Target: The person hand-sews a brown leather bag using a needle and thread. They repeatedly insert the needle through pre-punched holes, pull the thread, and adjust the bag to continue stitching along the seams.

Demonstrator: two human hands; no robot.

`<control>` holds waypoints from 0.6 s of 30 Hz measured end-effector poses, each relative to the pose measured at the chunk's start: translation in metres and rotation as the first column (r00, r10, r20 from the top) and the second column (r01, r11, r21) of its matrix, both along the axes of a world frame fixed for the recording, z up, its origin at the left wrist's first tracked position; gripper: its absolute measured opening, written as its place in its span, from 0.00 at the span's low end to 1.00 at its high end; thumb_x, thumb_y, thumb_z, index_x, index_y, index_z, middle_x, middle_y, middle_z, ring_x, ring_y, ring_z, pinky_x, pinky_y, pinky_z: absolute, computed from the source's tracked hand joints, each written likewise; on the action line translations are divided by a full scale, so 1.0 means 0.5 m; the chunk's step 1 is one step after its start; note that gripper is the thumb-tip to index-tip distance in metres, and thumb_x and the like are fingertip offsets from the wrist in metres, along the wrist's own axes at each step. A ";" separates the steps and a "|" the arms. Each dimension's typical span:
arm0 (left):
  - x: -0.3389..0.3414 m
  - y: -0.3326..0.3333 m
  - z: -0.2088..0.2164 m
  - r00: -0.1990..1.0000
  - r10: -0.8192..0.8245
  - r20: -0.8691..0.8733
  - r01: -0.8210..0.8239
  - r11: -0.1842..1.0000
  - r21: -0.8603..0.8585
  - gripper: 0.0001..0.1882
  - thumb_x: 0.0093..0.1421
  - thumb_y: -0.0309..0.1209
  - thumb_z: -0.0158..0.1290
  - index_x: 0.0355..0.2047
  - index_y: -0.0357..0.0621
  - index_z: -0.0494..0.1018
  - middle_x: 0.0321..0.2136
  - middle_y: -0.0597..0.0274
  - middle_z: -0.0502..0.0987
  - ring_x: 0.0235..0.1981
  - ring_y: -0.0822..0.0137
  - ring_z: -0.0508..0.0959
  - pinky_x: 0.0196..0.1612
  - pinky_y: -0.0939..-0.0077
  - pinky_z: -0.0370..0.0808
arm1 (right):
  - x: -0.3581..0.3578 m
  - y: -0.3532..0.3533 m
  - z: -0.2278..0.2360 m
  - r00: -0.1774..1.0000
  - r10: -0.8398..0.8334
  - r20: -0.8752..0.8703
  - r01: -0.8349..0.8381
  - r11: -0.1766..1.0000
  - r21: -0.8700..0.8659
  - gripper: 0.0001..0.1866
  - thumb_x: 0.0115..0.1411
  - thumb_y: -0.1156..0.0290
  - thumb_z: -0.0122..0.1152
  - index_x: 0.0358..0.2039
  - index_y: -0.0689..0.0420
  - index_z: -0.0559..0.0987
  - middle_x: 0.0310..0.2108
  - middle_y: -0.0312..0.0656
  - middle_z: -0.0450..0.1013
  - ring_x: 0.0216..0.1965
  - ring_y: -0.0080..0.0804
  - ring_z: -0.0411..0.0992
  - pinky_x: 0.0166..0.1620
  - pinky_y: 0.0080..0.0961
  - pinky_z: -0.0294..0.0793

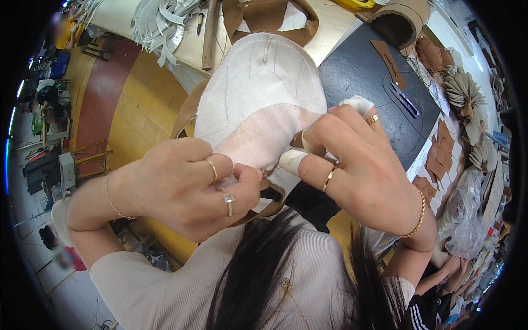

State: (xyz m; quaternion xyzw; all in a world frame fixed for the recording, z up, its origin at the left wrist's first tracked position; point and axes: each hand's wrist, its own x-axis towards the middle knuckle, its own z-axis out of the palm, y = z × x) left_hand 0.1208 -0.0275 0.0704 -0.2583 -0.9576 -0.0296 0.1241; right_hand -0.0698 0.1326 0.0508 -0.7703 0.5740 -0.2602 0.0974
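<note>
Between my hands is a brown leather piece with a pale, rounded lining (258, 82), marked with faint pencil lines. Its brown outer side shows along the left edge. My left hand (187, 187) is closed, thumb and curled fingers pinching the lower edge of the piece. On the other side, my right hand (363, 170) is bent over the same edge, with white tape wrapped round some fingertips. The fingertips of both hands nearly meet near a dark gap in the edge. Whether a needle or thread is between them cannot be made out.
Ahead on the table lie another brown leather piece (302, 33), a wooden stick (209, 41) and a bundle of pale strips (157, 30). To the right, a black mat (352, 82) carries a slotted brown strip (388, 63) and purple-handled snips (406, 102). Another person's hands (454, 269) show lower right.
</note>
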 end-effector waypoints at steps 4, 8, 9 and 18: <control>-0.004 -0.013 0.007 0.995 -0.002 0.098 -0.005 0.997 0.075 0.11 0.41 0.31 0.60 0.26 0.40 0.75 0.26 0.67 0.70 0.19 0.74 0.66 0.17 0.77 0.59 | -0.003 -0.006 -0.010 0.998 0.045 0.050 -0.044 0.999 -0.022 0.11 0.45 0.73 0.60 0.32 0.57 0.79 0.29 0.37 0.64 0.32 0.34 0.65 0.37 0.30 0.61; -0.050 -0.052 0.000 0.769 0.134 0.625 -0.433 0.828 0.356 0.15 0.40 0.32 0.63 0.31 0.42 0.78 0.26 0.62 0.76 0.21 0.70 0.73 0.23 0.73 0.69 | -0.034 -0.046 -0.078 0.968 0.124 0.218 -0.122 0.992 -0.026 0.12 0.48 0.76 0.61 0.36 0.55 0.80 0.29 0.38 0.63 0.31 0.37 0.65 0.36 0.31 0.63; -0.076 -0.067 -0.011 0.648 0.143 0.748 -0.581 0.728 0.364 0.16 0.40 0.32 0.65 0.32 0.43 0.79 0.25 0.63 0.77 0.20 0.69 0.74 0.25 0.73 0.71 | -0.038 -0.056 -0.105 0.931 0.113 0.346 -0.137 0.989 0.047 0.11 0.50 0.77 0.59 0.37 0.55 0.79 0.29 0.39 0.63 0.31 0.39 0.64 0.35 0.30 0.65; -0.199 -0.108 -0.069 0.172 0.120 0.978 -0.939 0.320 0.126 0.26 0.47 0.47 0.67 0.33 0.33 0.79 0.26 0.58 0.80 0.25 0.70 0.78 0.29 0.78 0.75 | 0.031 -0.027 -0.356 -0.064 -0.216 0.974 -0.046 0.976 0.213 0.27 0.60 0.71 0.61 0.58 0.62 0.65 0.54 0.44 0.68 0.52 0.30 0.70 0.52 0.28 0.75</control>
